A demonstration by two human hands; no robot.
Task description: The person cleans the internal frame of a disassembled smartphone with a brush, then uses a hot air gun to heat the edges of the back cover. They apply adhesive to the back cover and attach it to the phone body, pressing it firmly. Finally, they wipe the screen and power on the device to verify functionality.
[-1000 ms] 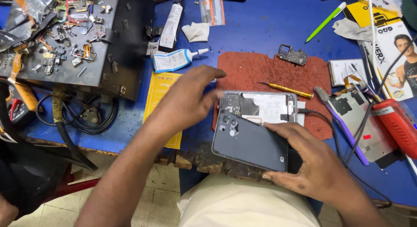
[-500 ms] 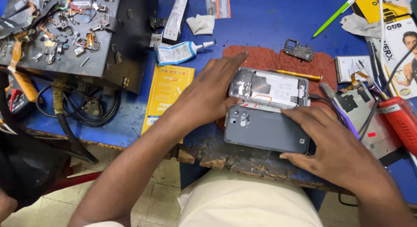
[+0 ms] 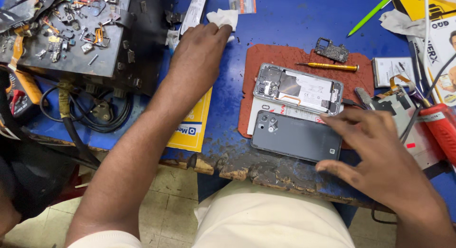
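An opened phone body [image 3: 298, 89] lies face down on a red mat [image 3: 266, 63], its inner parts showing. In front of it lies the grey back cover [image 3: 294, 136], near the worn table edge. My right hand [image 3: 375, 153] rests with fingers spread at the cover's right end, fingertips touching it. My left hand [image 3: 199, 53] reaches far left of the mat, over a glue tube that it mostly hides, next to a white tissue [image 3: 223, 16]. Whether its fingers grip the tube is hidden.
A yellow-handled screwdriver [image 3: 327, 66] and a small circuit board [image 3: 331, 50] lie on the mat's far side. A black tray of small parts [image 3: 71, 34] stands at the left, cables below it. A red tool [image 3: 439, 127], yellow leaflet [image 3: 192, 129] and green pen [image 3: 370, 13] are around.
My left hand has left the phone body and moved up-left to the glue tube. The phone body and back cover now lie apart on the mat. My right hand slid to the cover's right end.
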